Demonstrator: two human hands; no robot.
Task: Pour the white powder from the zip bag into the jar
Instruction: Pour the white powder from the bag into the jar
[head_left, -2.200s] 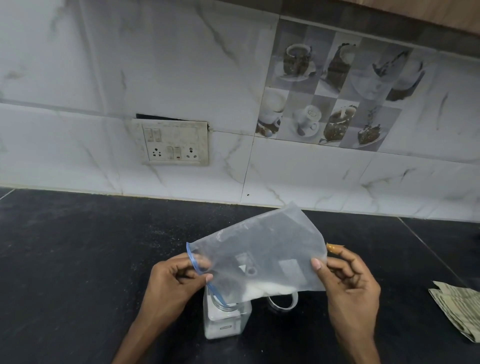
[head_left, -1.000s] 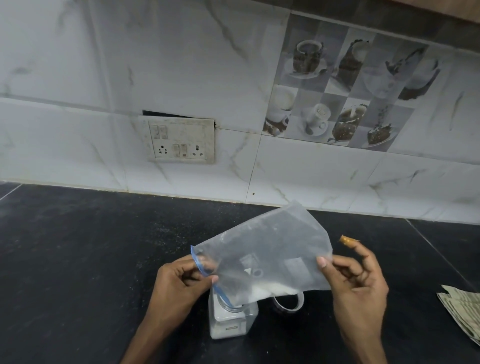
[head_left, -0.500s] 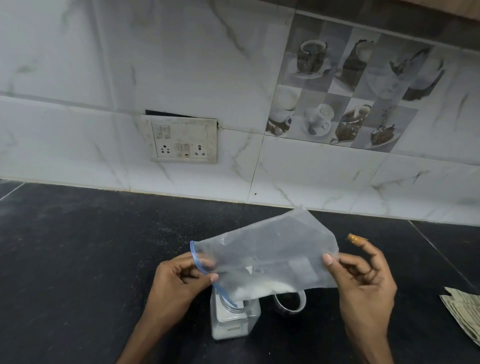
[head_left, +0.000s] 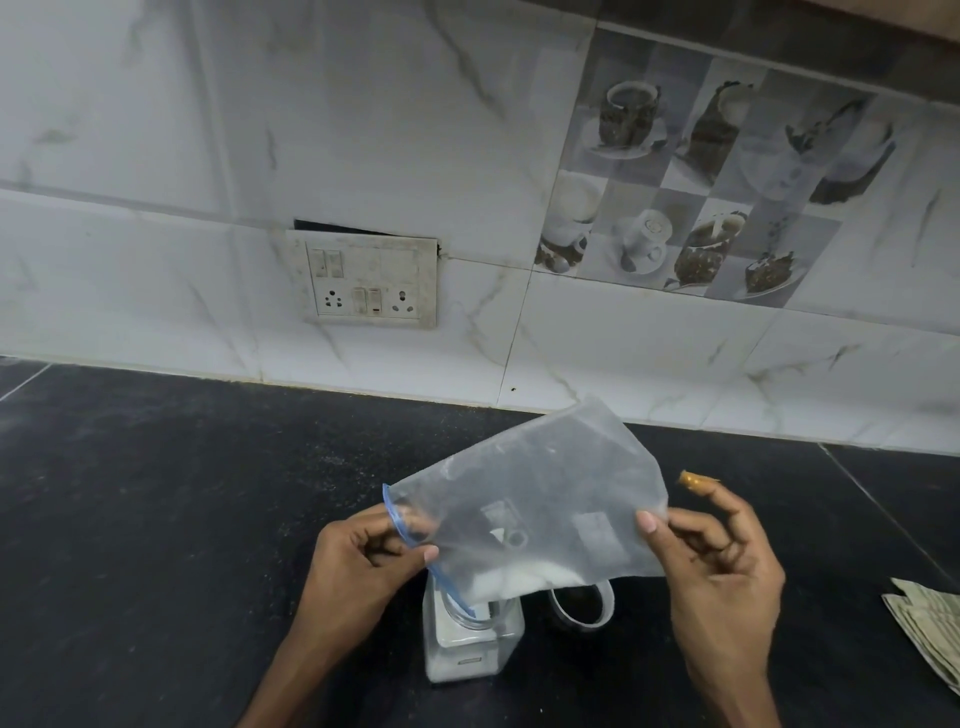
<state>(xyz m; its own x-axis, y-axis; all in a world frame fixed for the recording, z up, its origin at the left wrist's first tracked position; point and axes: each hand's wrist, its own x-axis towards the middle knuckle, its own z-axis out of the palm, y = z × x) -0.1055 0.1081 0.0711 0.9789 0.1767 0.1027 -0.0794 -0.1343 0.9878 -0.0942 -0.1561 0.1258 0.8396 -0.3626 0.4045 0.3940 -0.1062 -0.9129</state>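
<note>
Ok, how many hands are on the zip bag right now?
2. The left hand pinches the zip bag at its blue mouth, above the jar; the right hand pinches its opposite end.

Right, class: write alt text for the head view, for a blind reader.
A clear zip bag is tilted so its blue-edged mouth dips into a jar on a black counter, white powder gathered at the low end. The left hand pinches the mouth, the right hand the opposite edge.
</note>
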